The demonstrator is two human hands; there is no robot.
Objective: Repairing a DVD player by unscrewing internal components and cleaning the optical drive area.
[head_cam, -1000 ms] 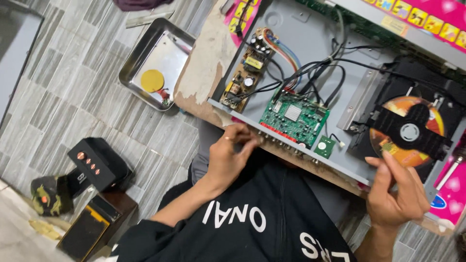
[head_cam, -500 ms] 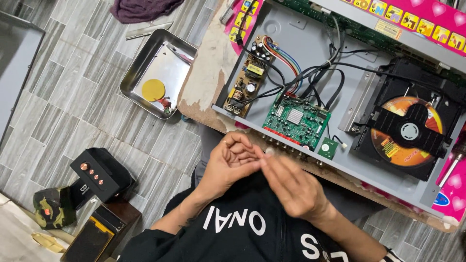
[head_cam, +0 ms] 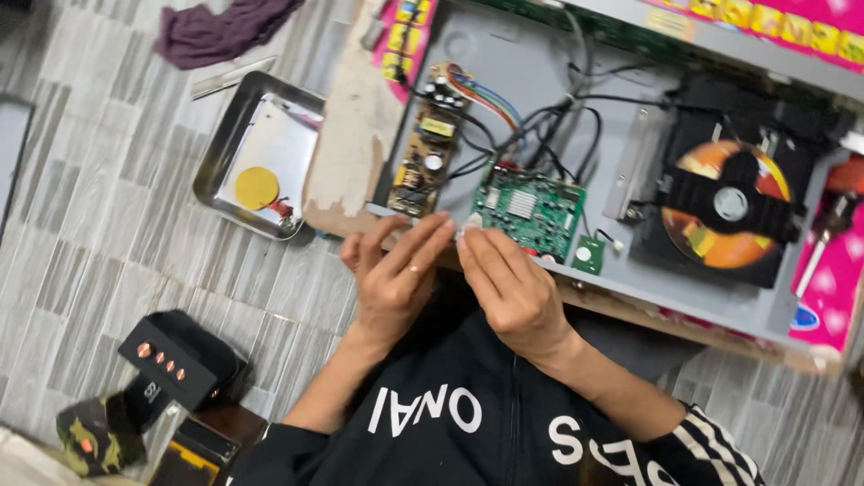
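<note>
My left hand [head_cam: 396, 283] and my right hand [head_cam: 513, 292] meet fingertip to fingertip at the front edge of an open grey disc-player chassis [head_cam: 540, 81]. The left fingers lie stretched out and close together, and the right fingers curl in toward them. Anything small between the fingertips is hidden. Just beyond them sits a green circuit board [head_cam: 531, 211] with black wires. A brown power board [head_cam: 423, 153] lies to its left. The black disc drive [head_cam: 724, 202], holding an orange disc [head_cam: 697, 243], is on the right.
The chassis rests on a worn wooden board [head_cam: 346, 135] over a grey tiled floor. A metal tray [head_cam: 279, 126] with a yellow round piece [head_cam: 256, 187] lies to the left. A purple cloth [head_cam: 225, 31] is at the top. A black box with orange buttons [head_cam: 175, 360] is at lower left, a red-handled tool [head_cam: 841, 202] at far right.
My right hand left the disc drive and came across to my left hand at the chassis front edge. Both hands then rose slightly toward the green board.
</note>
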